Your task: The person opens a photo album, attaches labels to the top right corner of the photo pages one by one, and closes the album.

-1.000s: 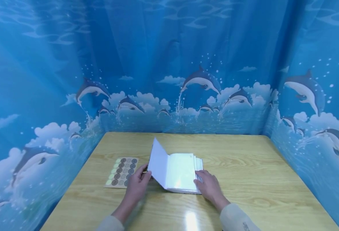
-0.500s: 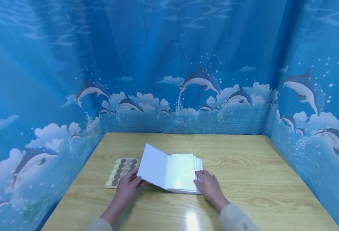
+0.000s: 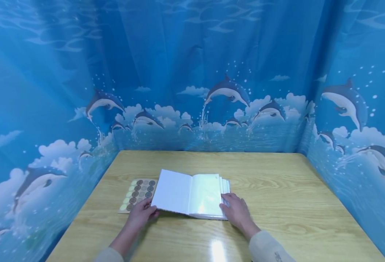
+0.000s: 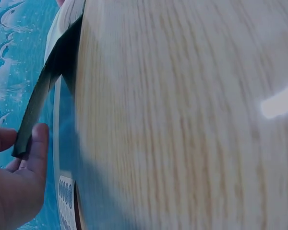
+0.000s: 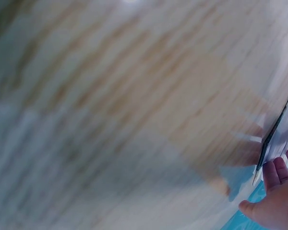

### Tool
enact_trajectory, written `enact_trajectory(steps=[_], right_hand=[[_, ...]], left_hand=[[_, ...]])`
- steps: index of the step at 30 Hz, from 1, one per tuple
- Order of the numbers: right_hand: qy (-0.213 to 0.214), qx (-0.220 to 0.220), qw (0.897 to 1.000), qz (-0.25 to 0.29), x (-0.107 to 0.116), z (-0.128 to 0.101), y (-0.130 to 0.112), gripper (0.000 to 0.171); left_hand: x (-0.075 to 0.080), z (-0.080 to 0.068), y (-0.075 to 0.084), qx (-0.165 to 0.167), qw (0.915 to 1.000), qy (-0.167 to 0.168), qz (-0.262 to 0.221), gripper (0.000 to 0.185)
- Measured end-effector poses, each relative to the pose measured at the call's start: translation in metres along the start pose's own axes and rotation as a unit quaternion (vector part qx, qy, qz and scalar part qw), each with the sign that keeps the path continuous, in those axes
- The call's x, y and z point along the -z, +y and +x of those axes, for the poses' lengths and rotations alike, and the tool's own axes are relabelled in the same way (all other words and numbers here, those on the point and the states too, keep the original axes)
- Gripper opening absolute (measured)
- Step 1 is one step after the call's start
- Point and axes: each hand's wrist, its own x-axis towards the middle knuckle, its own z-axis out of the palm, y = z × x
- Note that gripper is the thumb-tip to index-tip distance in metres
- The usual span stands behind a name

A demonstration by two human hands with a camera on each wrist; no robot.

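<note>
An album (image 3: 205, 196) with clear-sleeved white pages lies open on the table. My left hand (image 3: 139, 214) pinches the free lower-left corner of its front cover (image 3: 173, 191), thumb on the white inner side. In the left wrist view the cover (image 4: 36, 103) appears as a dark, tilted board raised off the table, held between the thumb and fingers of the left hand (image 4: 19, 187). My right hand (image 3: 237, 211) rests at the stepped right edge of the pages. In the right wrist view, fingers of the right hand (image 5: 276, 196) touch the album's edge (image 5: 281, 122).
A beige sheet (image 3: 137, 196) with rows of round green, brown and tan discs lies left of the album, partly behind the left hand. The wood-grain table (image 3: 277, 189) extends around it. Blue dolphin-print curtains (image 3: 166, 72) enclose the table's back and sides.
My left hand has swung the album's front cover left and down, from nearly upright to almost flat. The right hand has stayed at the page edge.
</note>
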Motion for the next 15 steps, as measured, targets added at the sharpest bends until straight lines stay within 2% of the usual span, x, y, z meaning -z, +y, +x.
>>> enact_trajectory(steps=[3,9,15], right_hand=[[0.001,0.000,1.000,0.002,0.0001,-0.0003,-0.0010,0.040],[-0.003,-0.005,1.000,-0.001,0.0007,-0.0001,-0.0019,0.040],[-0.006,-0.011,1.000,-0.002,0.0010,0.0000,-0.0014,0.041]], left_hand=[[0.0004,0.0001,-0.0013,-0.001,0.9994,0.011,0.032,0.039],[-0.0001,0.0010,-0.0015,-0.009,0.9977,0.019,0.065,0.039],[0.0030,-0.0041,0.0027,-0.045,0.9854,0.032,0.161,0.048]])
